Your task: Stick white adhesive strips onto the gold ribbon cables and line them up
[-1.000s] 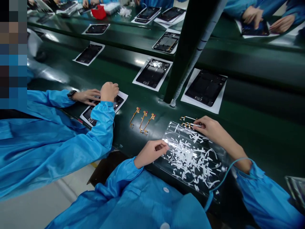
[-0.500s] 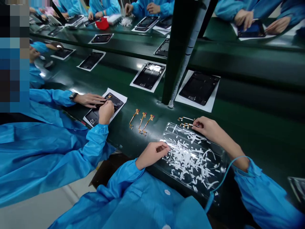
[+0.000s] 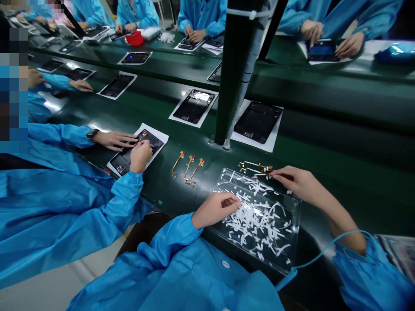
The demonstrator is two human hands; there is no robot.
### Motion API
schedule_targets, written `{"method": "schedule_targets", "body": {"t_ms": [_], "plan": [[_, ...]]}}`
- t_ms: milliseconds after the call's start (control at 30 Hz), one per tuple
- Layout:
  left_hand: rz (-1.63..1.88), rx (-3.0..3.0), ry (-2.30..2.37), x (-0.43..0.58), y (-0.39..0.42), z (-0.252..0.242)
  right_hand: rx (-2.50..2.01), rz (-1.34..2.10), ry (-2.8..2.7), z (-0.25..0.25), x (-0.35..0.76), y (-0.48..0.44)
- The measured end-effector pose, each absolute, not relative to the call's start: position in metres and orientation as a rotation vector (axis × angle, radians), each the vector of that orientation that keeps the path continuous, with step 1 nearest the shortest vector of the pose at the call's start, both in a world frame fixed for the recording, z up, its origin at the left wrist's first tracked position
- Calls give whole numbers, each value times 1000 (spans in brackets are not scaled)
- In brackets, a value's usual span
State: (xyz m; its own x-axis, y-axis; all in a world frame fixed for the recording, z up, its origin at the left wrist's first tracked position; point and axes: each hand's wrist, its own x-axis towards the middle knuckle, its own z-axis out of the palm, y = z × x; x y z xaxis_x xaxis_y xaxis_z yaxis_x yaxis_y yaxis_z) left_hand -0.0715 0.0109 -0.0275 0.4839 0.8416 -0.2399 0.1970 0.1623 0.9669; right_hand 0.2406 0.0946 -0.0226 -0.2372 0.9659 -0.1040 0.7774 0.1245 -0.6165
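Observation:
My right hand (image 3: 300, 183) is closed in a pinch on the near end of a thin orange-and-white flex cable (image 3: 262, 174), just past the far edge of a clear plastic tray (image 3: 296, 224). Two similar flex cables (image 3: 254, 163) lie right beside it. Over the tray's left part, my left hand (image 3: 216, 209) is closed, thumb and fingertips together; whatever may be between them is too small to make out. Many white strips and scraps (image 3: 249, 218) lie scattered in the tray. A blue coiled cord (image 3: 287, 278) runs to my right sleeve.
Three orange flex cables (image 3: 189, 168) lie left of the tray. A dark post (image 3: 228, 86) rises from the green bench. Tablet housings (image 3: 194, 106) rest on white sheets beyond. At left, a co-worker's hands (image 3: 141, 153) work on another housing (image 3: 152, 140). More people sit opposite.
My right hand has shifted right to the ends of the flex cables and pulled back from over the tray's edge. My left hand has moved right, further over the tray. The view has shifted slightly.

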Motion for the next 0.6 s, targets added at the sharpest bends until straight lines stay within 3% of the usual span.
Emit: {"method": "schedule_targets", "body": {"t_ms": [300, 467, 600], "plan": [[589, 1496, 998, -65, 13, -21, -1872, 764, -1738, 1, 233, 72], [881, 1729, 1054, -48, 8, -5, -1886, 622, -1498, 36, 213, 17], [1132, 1790, 1032, -20, 1, 7, -1738, 788, -1385, 44, 181, -19]]}}
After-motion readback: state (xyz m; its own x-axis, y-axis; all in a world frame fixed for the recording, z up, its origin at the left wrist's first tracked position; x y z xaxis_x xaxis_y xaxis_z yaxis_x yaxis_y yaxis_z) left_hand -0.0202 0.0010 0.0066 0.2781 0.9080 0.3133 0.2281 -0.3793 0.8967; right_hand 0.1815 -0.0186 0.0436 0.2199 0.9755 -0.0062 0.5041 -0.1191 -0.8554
